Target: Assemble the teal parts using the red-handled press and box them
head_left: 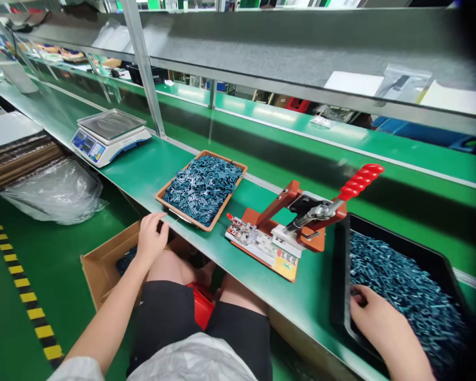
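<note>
My left hand (153, 237) is at the front edge of the bench, just left of a tan tray (209, 228) heaped with small dark blue-green plastic parts (204, 188). Its fingers reach forward, the thumb stands apart, and nothing shows in it. Inside the left wall of a black tray (344, 264), my right hand (371, 312) has its fingers curled together beside a pile of slim blue-green plastic pieces (400, 280). Whatever those fingers hold is hidden. Between the trays stands a toggle-clamp fixture (280, 233), its red handle (360, 181) raised.
A digital scale (111, 132) sits farther left on the green bench (143, 172). Below my left arm is an open cardboard box (99, 264), and a red object (201, 307) is between my legs. A metal post (143, 69) and a long shelf (262, 53) rise behind the bench.
</note>
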### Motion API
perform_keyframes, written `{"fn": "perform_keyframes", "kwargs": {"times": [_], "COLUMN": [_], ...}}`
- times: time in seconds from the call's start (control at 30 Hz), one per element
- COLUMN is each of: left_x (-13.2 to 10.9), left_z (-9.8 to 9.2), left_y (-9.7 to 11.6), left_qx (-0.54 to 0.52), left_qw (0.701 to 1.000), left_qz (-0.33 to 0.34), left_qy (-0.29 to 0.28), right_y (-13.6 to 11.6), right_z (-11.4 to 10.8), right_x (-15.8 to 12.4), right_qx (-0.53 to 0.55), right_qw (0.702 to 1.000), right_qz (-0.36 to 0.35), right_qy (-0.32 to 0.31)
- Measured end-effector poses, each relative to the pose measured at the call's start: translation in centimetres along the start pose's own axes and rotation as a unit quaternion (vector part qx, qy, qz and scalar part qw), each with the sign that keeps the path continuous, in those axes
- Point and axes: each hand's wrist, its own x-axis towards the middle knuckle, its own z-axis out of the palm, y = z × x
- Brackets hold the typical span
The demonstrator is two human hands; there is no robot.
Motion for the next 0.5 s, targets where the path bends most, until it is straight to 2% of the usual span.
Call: {"fn": "perform_keyframes", "kwargs": {"times": [0.07, 0.1, 0.2, 0.27, 0.33, 0.43, 0.5], "left_x": [2.5, 3.9, 7.3, 8.6, 9.2, 9.9, 10.4], "left_z": [0.8, 1.4, 3.1, 4.1, 4.9, 6.1, 6.7], "left_y": [4.0, 5.7, 8.2, 8.2, 7.2, 5.0, 4.0], "left_qx": [0.006, 0.027, 0.126, 0.168, 0.170, 0.143, 0.125], "left_qw": [0.996, 0.993, 0.976, 0.966, 0.964, 0.974, 0.981], "left_qz": [0.075, 0.087, 0.060, 0.033, 0.022, 0.035, 0.030], "left_qy": [-0.049, -0.079, -0.164, -0.196, -0.205, -0.175, -0.148], "right_y": [-0.1, -0.2, -0.4, -0.6, -0.9, -1.2, -1.1], "right_z": [0.4, 0.4, 0.1, -0.4, -1.1, -2.0, -2.5], "right_x": [-0.1, -0.3, -0.8, -1.5, -2.2, -2.4, -1.9], "right_qx": [-0.004, -0.006, -0.002, 0.013, 0.045, 0.124, 0.198], "right_qw": [0.999, 0.999, 0.999, 1.000, 0.998, 0.986, 0.973], "right_qz": [0.013, 0.017, 0.016, 0.018, 0.022, 0.044, 0.066], "right_qy": [-0.033, -0.041, -0.034, -0.010, 0.036, 0.101, 0.100]}}
